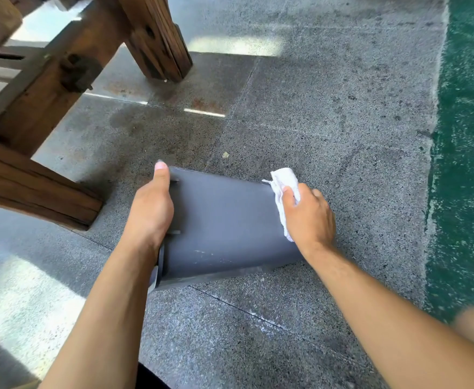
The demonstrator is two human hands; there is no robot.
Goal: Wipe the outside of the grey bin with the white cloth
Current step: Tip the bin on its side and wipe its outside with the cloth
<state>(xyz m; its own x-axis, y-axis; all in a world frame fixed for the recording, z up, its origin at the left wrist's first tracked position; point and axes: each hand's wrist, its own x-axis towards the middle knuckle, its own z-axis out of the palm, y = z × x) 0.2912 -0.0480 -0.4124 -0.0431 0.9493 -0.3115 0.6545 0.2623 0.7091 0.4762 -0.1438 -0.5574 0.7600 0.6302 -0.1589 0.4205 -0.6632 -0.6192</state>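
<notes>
**Wiping the Base End of the Tipped Bin**

The grey bin (224, 220) lies on its side on the speckled stone floor (328, 108), just right of the nearest wooden bench leg (33, 189). Its rim end points toward that leg; its base end points away from it.

The left hand (151, 206) is clamped on the bin's rim end, thumb laid along the upper edge, fingers hidden behind the rim. This hand steadies the bin.

The right hand (309, 217) is closed on the white cloth (283, 192), pressing it against the bin at the base end, the end farthest from the bench leg. Part of the cloth protrudes above the thumb.

Step in hand, as judged: wiping the upward-facing side wall near the base. Pale scuff marks show on the wall at the edge nearest the camera.

The next move likely calls for drawing the cloth along the wall toward the rim end under steady pressure. The left hand must then roll the bin to expose the sides now facing the floor.
</notes>
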